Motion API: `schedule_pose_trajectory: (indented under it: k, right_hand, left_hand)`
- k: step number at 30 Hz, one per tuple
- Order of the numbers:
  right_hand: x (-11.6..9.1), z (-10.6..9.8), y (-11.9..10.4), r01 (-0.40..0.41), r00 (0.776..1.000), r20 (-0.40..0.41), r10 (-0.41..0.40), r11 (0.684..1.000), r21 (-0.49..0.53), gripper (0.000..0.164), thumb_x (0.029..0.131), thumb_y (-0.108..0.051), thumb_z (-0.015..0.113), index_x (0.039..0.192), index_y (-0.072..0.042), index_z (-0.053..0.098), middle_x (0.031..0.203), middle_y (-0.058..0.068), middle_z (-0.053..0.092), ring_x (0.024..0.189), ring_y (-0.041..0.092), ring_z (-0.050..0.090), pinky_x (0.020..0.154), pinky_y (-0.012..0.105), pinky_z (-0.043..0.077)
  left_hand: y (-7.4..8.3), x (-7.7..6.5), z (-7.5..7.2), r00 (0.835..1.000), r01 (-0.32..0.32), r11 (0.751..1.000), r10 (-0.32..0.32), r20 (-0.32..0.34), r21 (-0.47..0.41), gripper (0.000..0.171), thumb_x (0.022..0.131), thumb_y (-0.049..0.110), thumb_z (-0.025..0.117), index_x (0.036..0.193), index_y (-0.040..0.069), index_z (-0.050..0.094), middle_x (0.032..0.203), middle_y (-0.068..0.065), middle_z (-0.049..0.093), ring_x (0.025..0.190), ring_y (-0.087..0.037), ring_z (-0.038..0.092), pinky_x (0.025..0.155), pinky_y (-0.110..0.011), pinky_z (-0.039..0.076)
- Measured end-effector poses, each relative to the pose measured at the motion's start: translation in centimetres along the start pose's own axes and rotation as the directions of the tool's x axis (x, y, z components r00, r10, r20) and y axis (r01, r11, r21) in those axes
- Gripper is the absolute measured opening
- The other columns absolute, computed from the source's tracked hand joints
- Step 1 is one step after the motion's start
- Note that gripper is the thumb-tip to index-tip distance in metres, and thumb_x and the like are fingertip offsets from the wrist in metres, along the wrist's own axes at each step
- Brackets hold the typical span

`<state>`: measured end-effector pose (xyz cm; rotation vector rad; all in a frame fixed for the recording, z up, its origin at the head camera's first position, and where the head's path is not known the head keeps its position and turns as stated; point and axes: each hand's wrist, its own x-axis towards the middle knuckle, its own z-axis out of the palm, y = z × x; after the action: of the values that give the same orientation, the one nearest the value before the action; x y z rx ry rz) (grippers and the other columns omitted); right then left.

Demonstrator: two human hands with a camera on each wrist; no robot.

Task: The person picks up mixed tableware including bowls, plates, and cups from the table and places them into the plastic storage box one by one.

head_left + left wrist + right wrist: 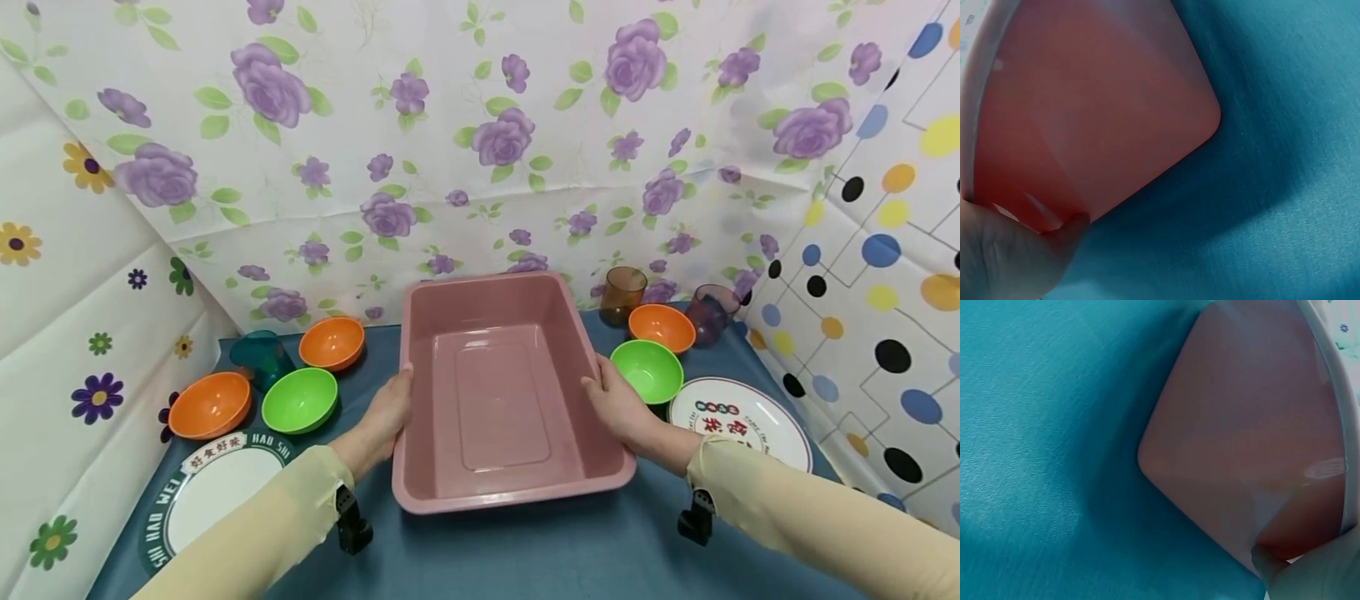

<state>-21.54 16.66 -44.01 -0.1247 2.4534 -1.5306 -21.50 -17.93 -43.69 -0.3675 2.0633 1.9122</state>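
A pink rectangular plastic basin (502, 408) is held between both hands in the middle of the head view, its inside bare and facing up toward the camera. My left hand (386, 417) grips its left rim, while my right hand (618, 408) grips the right rim with the thumb over the edge. Both wrist views show the basin's outer wall (1110, 106) from below the rim, with fingers (1269, 562) pressed against it. A dark shadow spreads over the blue tablecloth (1297, 237) beside the basin's base.
On the left stand two orange bowls (210, 406), a green bowl (300, 402), a teal cup (262, 358) and a white plate (225, 492). The right side has another orange bowl (662, 327), a green bowl (648, 372), brown cup (622, 296), purple cup (708, 315) and oval plate (780, 421). Patterned cloth walls surround the table.
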Motion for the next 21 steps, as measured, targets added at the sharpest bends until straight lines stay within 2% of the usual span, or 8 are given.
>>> schedule_pose_trajectory:
  k: [2, 4, 6, 9, 12, 14, 17, 21]
  right_hand:
    - [-0.1, -0.2, 0.0, 0.028, 1.000, 0.002, -0.028, 0.999, -0.017, 0.066, 0.112, -0.020, 0.039, 0.162, 0.001, 0.001, 0.164, 0.027, 0.019, 0.145, 0.043, 0.033, 0.115, 0.059, 0.032]
    - [-0.1, -0.2, 0.1, 0.054, 0.999, 0.003, -0.054, 0.998, -0.036, 0.070, 0.112, -0.020, 0.041, 0.162, 0.000, -0.003, 0.167, 0.026, 0.008, 0.151, 0.043, 0.021, 0.118, 0.060, 0.024]
    - [0.0, -0.3, 0.2, 0.076, 0.997, 0.013, -0.076, 0.995, -0.059, 0.073, 0.111, -0.019, 0.042, 0.162, -0.002, -0.008, 0.169, 0.022, -0.001, 0.154, 0.041, 0.010, 0.120, 0.059, 0.017]
    - [0.0, -0.5, 0.6, 0.093, 0.995, 0.034, -0.092, 0.994, -0.059, 0.075, 0.110, -0.015, 0.042, 0.163, -0.007, -0.011, 0.170, 0.017, -0.005, 0.155, 0.038, 0.006, 0.121, 0.059, 0.015]
    - [0.2, -0.3, 1.1, 0.097, 0.995, 0.043, -0.094, 0.994, -0.055, 0.075, 0.109, -0.012, 0.041, 0.163, -0.011, -0.012, 0.171, 0.013, -0.006, 0.155, 0.036, 0.006, 0.121, 0.059, 0.015]
    - [0.3, -0.3, 1.3, 0.099, 0.994, 0.042, -0.097, 0.994, -0.055, 0.075, 0.109, -0.011, 0.040, 0.164, -0.012, -0.011, 0.171, 0.011, -0.005, 0.155, 0.034, 0.006, 0.121, 0.057, 0.015]
    - [0.3, -0.2, 1.2, 0.099, 0.994, 0.045, -0.096, 0.994, -0.056, 0.074, 0.109, -0.009, 0.040, 0.164, -0.012, -0.010, 0.171, 0.010, -0.004, 0.155, 0.034, 0.008, 0.121, 0.057, 0.016]
    - [0.2, -0.1, 1.1, 0.097, 0.994, 0.045, -0.095, 0.994, -0.053, 0.074, 0.108, -0.009, 0.040, 0.164, -0.011, -0.009, 0.171, 0.011, -0.002, 0.155, 0.035, 0.010, 0.121, 0.057, 0.017]
  left_hand:
    - [0.1, -0.1, 0.1, 1.000, -0.003, 1.000, 0.003, 0.006, -0.007, 0.066, 0.112, 0.045, 0.025, 0.160, 0.000, 0.021, 0.151, -0.024, 0.037, 0.132, -0.039, 0.041, 0.113, -0.053, 0.036]
    - [0.1, -0.4, 0.0, 1.000, -0.015, 1.000, 0.015, -0.002, 0.022, 0.071, 0.111, 0.048, 0.026, 0.162, 0.001, 0.013, 0.160, -0.024, 0.026, 0.142, -0.040, 0.032, 0.119, -0.055, 0.026]
    - [0.2, -0.9, -0.1, 0.999, -0.042, 0.996, 0.042, -0.005, 0.080, 0.075, 0.111, 0.050, 0.028, 0.164, 0.005, 0.001, 0.168, -0.021, 0.010, 0.151, -0.038, 0.017, 0.122, -0.056, 0.015]
    - [-0.1, -1.7, 0.0, 0.993, -0.118, 0.974, 0.117, 0.019, 0.191, 0.078, 0.111, 0.045, 0.034, 0.162, 0.015, -0.017, 0.171, -0.010, -0.012, 0.156, -0.032, -0.002, 0.122, -0.057, 0.004]
    - [-0.7, -2.1, 0.1, 0.975, -0.222, 0.931, 0.213, 0.063, 0.288, 0.076, 0.112, 0.032, 0.036, 0.161, 0.021, -0.021, 0.170, -0.004, -0.015, 0.156, -0.027, -0.004, 0.123, -0.055, 0.006]
    - [-1.1, -2.2, 0.2, 0.965, -0.263, 0.907, 0.253, 0.074, 0.329, 0.073, 0.112, 0.026, 0.034, 0.162, 0.021, -0.019, 0.170, -0.001, -0.013, 0.156, -0.025, -0.002, 0.123, -0.053, 0.008]
    - [-1.4, -2.2, 0.4, 0.959, -0.279, 0.886, 0.275, 0.066, 0.369, 0.068, 0.113, 0.022, 0.031, 0.163, 0.018, -0.015, 0.171, -0.001, -0.010, 0.156, -0.023, -0.001, 0.123, -0.051, 0.009]
    - [-1.3, -2.1, 0.4, 0.957, -0.285, 0.881, 0.282, 0.065, 0.379, 0.067, 0.113, 0.020, 0.030, 0.163, 0.016, -0.014, 0.171, -0.002, -0.011, 0.156, -0.023, -0.001, 0.124, -0.049, 0.009]
